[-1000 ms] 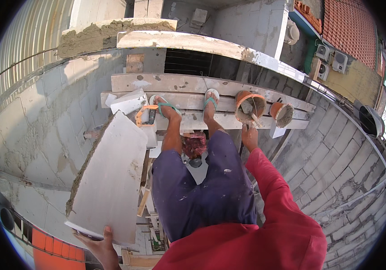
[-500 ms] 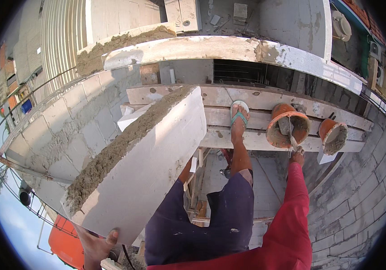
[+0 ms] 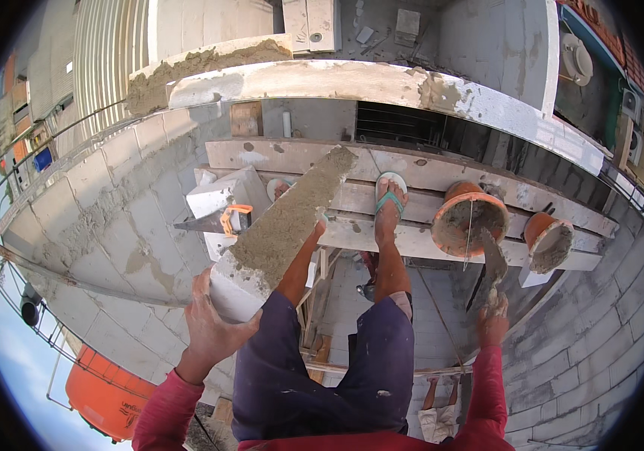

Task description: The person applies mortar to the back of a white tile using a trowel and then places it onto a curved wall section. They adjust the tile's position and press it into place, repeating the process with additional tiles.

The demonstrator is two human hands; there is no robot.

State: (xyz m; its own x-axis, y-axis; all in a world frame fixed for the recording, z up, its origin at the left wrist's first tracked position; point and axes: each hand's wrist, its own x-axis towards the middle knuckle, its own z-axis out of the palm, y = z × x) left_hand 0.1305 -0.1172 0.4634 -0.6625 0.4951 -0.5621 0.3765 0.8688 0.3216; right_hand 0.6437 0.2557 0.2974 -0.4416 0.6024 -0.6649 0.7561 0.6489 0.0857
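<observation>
My left hand (image 3: 215,327) grips the near end of a long white lightweight block (image 3: 241,288), thumb on one side and fingers on the other. Grey wet mortar (image 3: 296,214) covers the block's upturned narrow face. In my right hand (image 3: 492,323) is a trowel (image 3: 494,259), its blade smeared with mortar, held at the near side of a large orange bucket (image 3: 442,239). Mortar coats the inside of that bucket. Farther right stands a smaller orange bucket (image 3: 540,224) with mortar in it.
My sandalled feet stand on wooden scaffold planks (image 3: 431,201). A handsaw (image 3: 235,219) with an orange handle lies by white block pieces (image 3: 224,193) at left. Beyond runs a wall top (image 3: 322,79). Below, another person's pale clothing (image 3: 437,423) shows through the gap.
The block has turned so its mortared face points up, uncovering the saw. My left hand has moved up and right with it. The trowel has come out of the large bucket toward me.
</observation>
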